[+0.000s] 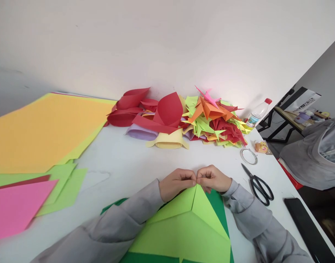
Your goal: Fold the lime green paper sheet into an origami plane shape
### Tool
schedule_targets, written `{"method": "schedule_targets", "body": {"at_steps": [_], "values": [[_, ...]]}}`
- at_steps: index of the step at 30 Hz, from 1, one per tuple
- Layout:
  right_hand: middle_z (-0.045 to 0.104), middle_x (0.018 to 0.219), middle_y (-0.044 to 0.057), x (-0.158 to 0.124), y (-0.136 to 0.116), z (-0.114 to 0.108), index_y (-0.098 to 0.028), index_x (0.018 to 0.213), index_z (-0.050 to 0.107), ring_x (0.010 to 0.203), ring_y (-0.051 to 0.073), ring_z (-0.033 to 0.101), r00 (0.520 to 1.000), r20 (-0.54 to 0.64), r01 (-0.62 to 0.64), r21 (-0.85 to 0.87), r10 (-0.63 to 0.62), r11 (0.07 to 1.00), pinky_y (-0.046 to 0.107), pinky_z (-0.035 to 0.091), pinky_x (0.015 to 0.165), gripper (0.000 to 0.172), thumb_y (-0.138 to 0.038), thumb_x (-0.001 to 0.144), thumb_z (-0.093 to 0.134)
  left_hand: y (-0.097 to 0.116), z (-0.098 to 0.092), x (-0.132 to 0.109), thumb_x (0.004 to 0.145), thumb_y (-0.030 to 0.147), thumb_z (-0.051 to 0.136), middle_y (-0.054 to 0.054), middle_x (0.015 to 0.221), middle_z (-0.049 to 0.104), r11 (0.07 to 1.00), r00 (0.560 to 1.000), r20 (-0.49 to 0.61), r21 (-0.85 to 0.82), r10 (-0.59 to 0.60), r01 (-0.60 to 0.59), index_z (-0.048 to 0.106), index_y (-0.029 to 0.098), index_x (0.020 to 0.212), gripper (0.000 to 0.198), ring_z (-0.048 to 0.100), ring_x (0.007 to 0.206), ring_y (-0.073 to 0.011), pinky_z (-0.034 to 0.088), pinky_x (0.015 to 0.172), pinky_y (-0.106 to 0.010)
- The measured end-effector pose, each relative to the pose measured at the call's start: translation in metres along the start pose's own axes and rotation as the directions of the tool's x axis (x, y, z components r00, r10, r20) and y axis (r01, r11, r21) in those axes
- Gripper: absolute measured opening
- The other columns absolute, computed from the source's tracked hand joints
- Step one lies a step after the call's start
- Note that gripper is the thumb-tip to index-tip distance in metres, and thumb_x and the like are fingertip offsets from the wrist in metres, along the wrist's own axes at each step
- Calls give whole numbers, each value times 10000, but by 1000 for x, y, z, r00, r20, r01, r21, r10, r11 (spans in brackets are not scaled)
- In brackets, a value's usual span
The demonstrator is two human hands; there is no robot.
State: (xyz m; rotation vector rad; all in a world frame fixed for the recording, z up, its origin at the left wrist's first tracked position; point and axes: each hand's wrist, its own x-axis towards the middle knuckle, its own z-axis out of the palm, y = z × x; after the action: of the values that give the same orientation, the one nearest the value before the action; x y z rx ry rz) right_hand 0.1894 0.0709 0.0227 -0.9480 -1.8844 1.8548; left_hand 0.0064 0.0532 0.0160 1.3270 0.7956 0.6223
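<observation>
Light green folded paper (181,233) lies in front of me, its creased flaps meeting at a point on the far side. At that tip, my left hand (177,182) pinches the paper between thumb and fingers. Right beside it, my right hand (213,179) is closed in a pinch on the same tip, the two hands touching or nearly so. Dark green paper (218,206) lies beneath the light green piece and shows at its sides and near edge. My sleeves cover both wrists.
On the left lie large orange sheets (52,131) and a pink sheet (19,208). Along the wall sit curled red paper pieces (167,113) and a pile of folded shapes (211,120). Scissors (259,184), a tape roll (249,156), a bottle (257,114) and a black object (307,226) are right.
</observation>
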Motion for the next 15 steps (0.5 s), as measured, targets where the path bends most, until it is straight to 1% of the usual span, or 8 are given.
{"method": "schedule_targets", "body": {"at_steps": [4, 7, 11, 15], "values": [[479, 417, -86, 0, -1, 1, -175, 667, 498, 332, 48, 389, 1000, -7, 22, -20, -23, 1000, 167, 285, 358, 331, -463, 798, 597, 1, 2, -2, 632, 435, 629, 85, 467, 322, 998, 999, -49, -64, -20, 16, 478, 181, 564, 303, 254, 462, -74, 187, 475, -245], [489, 431, -82, -1, -2, 1, -176, 677, 502, 336, 50, 389, 998, -14, 52, -56, -53, 997, 171, 289, 366, 315, -451, 808, 578, 2, 3, -2, 626, 429, 631, 84, 465, 330, 998, 999, -48, -57, -17, 14, 472, 181, 556, 303, 262, 461, -73, 190, 471, -239], [487, 429, -74, -1, -2, 2, -173, 665, 513, 335, 50, 375, 994, -66, 75, -104, -82, 992, 178, 280, 366, 282, -415, 793, 585, 2, 3, -2, 613, 419, 626, 88, 456, 339, 996, 997, -52, -68, -59, 56, 482, 184, 567, 279, 268, 445, -72, 189, 458, -236], [459, 408, -79, 2, 0, 7, -175, 633, 512, 343, 48, 368, 988, -120, 86, -91, -97, 992, 174, 287, 376, 233, -353, 762, 589, 3, 4, -1, 596, 390, 601, 95, 433, 307, 989, 994, -59, -119, -92, 84, 469, 189, 560, 243, 253, 430, -72, 169, 451, -238]]}}
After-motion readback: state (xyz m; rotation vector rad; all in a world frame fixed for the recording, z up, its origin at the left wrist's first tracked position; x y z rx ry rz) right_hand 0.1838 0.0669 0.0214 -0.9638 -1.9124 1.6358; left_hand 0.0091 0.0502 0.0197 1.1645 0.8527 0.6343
